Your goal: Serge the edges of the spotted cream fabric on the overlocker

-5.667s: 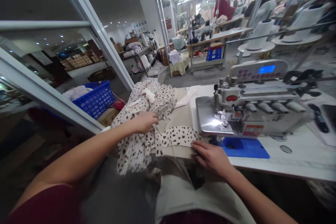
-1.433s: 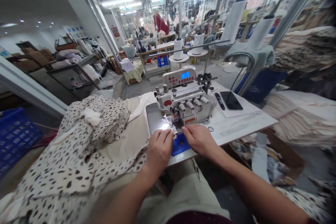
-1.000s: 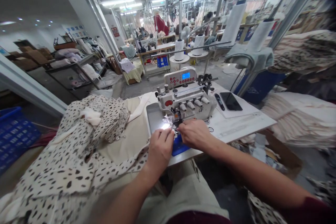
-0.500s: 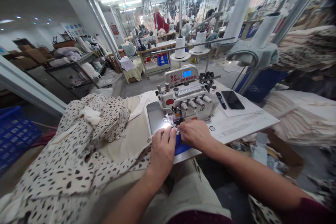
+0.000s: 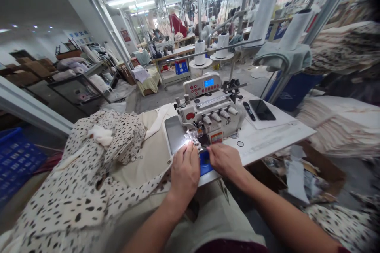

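Observation:
A white overlock sewing machine (image 5: pixel 208 116) stands on the table, its lamp lit by the needle. My left hand (image 5: pixel 185 168) is closed over the end of a spotted fabric strip (image 5: pixel 139 189), fingertips close to the presser foot (image 5: pixel 194 140). Just right of it, my right hand (image 5: pixel 225 161) is closed in a pinch in front of the machine; whatever lies between its fingertips is too small to make out. Beneath the hands shows a blue plate (image 5: pixel 205 164) at the table's front. The strip runs left into a heap of cream, black-spotted fabric (image 5: pixel 86 178).
A phone (image 5: pixel 261 110) and a black marker (image 5: pixel 248 110) lie right of the machine. Behind it stand white thread cones (image 5: pixel 200 52). Stacked fabric (image 5: pixel 341 122) rises at right, above a scrap box (image 5: pixel 326 174). A blue basket (image 5: pixel 19 162) is at far left.
My right hand has drawn back from the needle area, rightward and toward me, uncovering the orange label on the machine. My left hand stays by the presser foot. The view has shifted slightly.

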Demonstrator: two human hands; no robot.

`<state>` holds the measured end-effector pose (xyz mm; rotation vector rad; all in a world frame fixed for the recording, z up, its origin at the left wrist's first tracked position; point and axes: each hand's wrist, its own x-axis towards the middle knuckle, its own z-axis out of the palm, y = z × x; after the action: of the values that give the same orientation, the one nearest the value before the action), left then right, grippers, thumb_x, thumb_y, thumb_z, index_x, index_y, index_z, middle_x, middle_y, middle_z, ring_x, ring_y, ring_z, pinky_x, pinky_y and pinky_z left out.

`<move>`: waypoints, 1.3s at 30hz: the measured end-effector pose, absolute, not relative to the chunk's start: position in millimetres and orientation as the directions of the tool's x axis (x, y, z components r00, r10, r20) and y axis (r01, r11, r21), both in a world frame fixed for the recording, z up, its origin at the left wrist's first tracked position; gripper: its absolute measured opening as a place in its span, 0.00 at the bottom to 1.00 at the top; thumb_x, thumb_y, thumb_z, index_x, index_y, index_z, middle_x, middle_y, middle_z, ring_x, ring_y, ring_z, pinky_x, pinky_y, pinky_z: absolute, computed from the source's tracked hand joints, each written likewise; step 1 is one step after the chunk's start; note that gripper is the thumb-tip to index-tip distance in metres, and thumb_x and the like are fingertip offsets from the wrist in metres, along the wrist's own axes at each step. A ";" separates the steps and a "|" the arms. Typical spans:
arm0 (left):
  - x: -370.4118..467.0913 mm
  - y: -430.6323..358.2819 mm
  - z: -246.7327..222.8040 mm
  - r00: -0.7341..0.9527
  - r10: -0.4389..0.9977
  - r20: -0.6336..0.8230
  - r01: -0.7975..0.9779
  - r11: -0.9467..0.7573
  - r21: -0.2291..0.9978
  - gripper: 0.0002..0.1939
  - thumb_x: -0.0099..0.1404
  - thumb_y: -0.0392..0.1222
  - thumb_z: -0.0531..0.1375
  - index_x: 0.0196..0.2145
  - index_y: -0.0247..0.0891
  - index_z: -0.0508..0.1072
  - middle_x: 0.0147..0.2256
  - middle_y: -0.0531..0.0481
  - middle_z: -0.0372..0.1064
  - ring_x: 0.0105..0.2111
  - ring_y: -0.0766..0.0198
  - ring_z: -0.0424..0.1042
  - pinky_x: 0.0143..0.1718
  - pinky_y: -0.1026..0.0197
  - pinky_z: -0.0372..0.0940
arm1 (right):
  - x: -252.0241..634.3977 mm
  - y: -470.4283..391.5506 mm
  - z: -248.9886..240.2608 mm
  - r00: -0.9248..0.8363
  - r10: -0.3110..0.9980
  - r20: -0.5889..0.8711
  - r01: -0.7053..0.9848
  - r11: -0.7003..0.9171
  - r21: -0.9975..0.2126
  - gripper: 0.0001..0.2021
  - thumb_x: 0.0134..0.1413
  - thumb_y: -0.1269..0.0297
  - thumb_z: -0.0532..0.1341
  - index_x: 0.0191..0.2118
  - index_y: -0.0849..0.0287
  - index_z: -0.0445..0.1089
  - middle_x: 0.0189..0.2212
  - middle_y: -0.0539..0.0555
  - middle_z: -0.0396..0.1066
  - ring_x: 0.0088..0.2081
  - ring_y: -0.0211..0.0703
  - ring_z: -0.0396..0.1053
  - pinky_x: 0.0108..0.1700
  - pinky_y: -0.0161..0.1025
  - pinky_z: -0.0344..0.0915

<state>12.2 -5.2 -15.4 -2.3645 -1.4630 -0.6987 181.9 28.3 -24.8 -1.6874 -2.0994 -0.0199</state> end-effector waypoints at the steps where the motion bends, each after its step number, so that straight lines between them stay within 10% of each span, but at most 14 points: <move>1: 10.6 -5.0 -14.1 0.379 0.756 0.533 0.884 -0.466 0.032 0.21 0.69 0.34 0.55 0.59 0.36 0.65 0.59 0.36 0.64 0.56 0.46 0.64 0.55 0.42 0.64 | 184.8 24.3 -32.9 -0.135 0.922 0.364 0.914 0.257 -0.314 0.19 0.67 0.63 0.50 0.30 0.59 0.74 0.29 0.57 0.77 0.31 0.43 0.74 0.33 0.36 0.59; 11: -8.9 25.2 4.1 0.431 0.770 0.470 0.840 -0.533 0.102 0.20 0.65 0.44 0.62 0.53 0.36 0.66 0.52 0.37 0.68 0.56 0.47 0.65 0.58 0.44 0.62 | 200.2 29.1 -85.1 0.060 0.903 0.425 0.368 0.375 -0.850 0.21 0.64 0.52 0.51 0.39 0.58 0.78 0.30 0.55 0.78 0.31 0.46 0.74 0.37 0.42 0.71; 16: -22.9 46.9 14.4 0.459 0.773 0.439 0.805 -0.571 0.164 0.25 0.62 0.53 0.65 0.51 0.37 0.66 0.52 0.37 0.69 0.55 0.48 0.66 0.58 0.44 0.62 | 200.4 28.0 -80.8 -0.066 0.877 0.475 0.331 0.468 -0.819 0.16 0.62 0.55 0.54 0.39 0.58 0.77 0.35 0.57 0.79 0.36 0.48 0.76 0.41 0.43 0.71; 28: -33.0 17.7 20.3 0.288 0.842 0.457 0.897 -0.404 0.179 0.08 0.71 0.37 0.53 0.46 0.39 0.69 0.45 0.44 0.72 0.46 0.55 0.69 0.49 0.51 0.64 | 182.1 24.4 -69.5 -0.177 0.854 0.489 0.420 0.515 -0.747 0.18 0.60 0.52 0.59 0.24 0.57 0.62 0.22 0.48 0.64 0.25 0.38 0.61 0.30 0.35 0.60; 39: 24.8 -3.2 14.5 0.326 0.894 0.308 0.787 -0.437 0.435 0.11 0.65 0.32 0.55 0.44 0.41 0.72 0.39 0.48 0.75 0.39 0.59 0.74 0.43 0.58 0.68 | 170.6 22.7 -90.9 -0.090 0.829 0.552 0.160 0.559 -0.814 0.10 0.56 0.61 0.63 0.42 0.57 0.73 0.33 0.54 0.77 0.31 0.43 0.73 0.34 0.37 0.70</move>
<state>24.8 -3.2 14.5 -2.7188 -1.7524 -0.8665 170.6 22.7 -90.9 -0.8581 -1.5905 0.6936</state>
